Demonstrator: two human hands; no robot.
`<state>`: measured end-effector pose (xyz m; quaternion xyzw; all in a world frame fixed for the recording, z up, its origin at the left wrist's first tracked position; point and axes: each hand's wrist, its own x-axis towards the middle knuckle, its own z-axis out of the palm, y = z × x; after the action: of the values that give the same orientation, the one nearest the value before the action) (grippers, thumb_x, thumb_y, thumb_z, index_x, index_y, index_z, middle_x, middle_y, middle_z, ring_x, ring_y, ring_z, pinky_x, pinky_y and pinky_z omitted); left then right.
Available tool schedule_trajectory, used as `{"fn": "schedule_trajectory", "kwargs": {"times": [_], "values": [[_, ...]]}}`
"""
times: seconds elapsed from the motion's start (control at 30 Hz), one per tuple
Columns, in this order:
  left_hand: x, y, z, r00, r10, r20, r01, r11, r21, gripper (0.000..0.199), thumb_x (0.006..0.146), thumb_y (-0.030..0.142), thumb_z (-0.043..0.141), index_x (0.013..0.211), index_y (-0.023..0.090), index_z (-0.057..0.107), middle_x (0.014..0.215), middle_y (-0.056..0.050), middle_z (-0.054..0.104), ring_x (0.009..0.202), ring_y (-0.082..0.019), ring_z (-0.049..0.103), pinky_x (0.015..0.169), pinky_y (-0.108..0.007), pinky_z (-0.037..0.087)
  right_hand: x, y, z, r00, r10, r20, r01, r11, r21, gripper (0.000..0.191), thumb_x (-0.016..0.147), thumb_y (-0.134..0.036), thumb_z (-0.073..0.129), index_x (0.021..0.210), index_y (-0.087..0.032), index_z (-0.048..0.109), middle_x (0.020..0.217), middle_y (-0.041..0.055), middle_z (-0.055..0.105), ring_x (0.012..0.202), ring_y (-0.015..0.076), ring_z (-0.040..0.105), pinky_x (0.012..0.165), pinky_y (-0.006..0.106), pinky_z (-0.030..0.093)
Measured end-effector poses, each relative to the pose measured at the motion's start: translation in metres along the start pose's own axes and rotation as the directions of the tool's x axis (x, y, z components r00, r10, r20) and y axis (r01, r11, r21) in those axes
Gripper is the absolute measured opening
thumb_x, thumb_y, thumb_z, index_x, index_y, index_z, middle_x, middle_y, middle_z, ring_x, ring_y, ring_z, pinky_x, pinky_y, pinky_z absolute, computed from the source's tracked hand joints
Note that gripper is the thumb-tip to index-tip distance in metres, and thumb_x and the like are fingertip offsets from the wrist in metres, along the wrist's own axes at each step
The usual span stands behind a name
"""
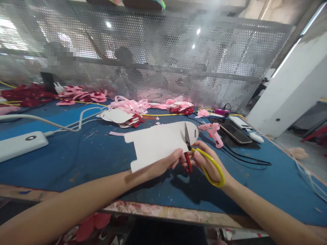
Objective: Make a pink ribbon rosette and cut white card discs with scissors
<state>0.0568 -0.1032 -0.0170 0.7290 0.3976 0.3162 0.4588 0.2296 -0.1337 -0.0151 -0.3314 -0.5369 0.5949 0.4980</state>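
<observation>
A white die-cut card (158, 141) with a rounded, slotted right end and a notched left end is held up over the blue table. My left hand (176, 157) is closed on its lower edge, thumb on top. In my right hand (208, 163) is a pair of scissors (211, 162) with a yellow handle, its dark blade lying across the card near the rounded end. A red curved piece (188, 162) shows between my hands; I cannot tell whether it belongs to the scissors. My left fingers are partly hidden under the card.
A pink glue gun (214, 133) and a phone (235, 133) lie to the right. Behind are stacked white cards (116, 116), pink ribbons (130, 104) and red pieces (28, 97). A white power strip (21, 144) lies left. A perforated metal screen (158, 58) stands behind the table.
</observation>
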Motion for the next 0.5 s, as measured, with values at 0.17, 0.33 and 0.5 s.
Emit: {"fn": "schedule_trajectory", "kwargs": {"times": [0.17,0.33,0.5], "values": [[-0.002,-0.006,0.006,0.998,0.019,0.057,-0.016,0.998,-0.054,0.047,0.09,0.05,0.031,0.074,0.016,0.059,0.045,0.005,0.042,0.042,-0.009,0.037,0.052,-0.024,0.035,-0.003,-0.004,0.004,0.998,-0.05,-0.026,0.048,0.996,-0.076,0.044,0.071,-0.056,0.064,0.094,-0.024,0.044,0.074,0.0002,0.059,0.067,0.0179,0.06,0.065,0.032,0.048],[-0.002,0.007,0.007,0.993,0.048,0.106,-0.037,0.993,-0.108,0.047,0.092,0.045,0.028,0.068,0.016,0.057,0.042,0.006,0.038,0.04,-0.008,0.032,0.05,-0.022,0.033,-0.003,0.001,0.007,0.993,-0.085,-0.086,0.076,0.992,-0.103,0.044,0.072,-0.059,0.061,0.092,-0.025,0.042,0.07,-0.0007,0.059,0.066,0.0182,0.06,0.06,0.031,0.048],[-0.001,0.006,0.009,0.995,0.037,0.091,-0.029,0.995,-0.092,0.052,0.091,0.048,0.028,0.057,0.016,0.051,0.043,0.005,0.039,0.041,-0.008,0.035,0.051,-0.022,0.034,-0.003,0.004,0.011,0.984,-0.103,-0.148,0.083,0.987,-0.139,0.043,0.074,-0.059,0.058,0.094,-0.025,0.04,0.061,-0.0037,0.054,0.056,0.0172,0.058,0.051,0.03,0.046]]}}
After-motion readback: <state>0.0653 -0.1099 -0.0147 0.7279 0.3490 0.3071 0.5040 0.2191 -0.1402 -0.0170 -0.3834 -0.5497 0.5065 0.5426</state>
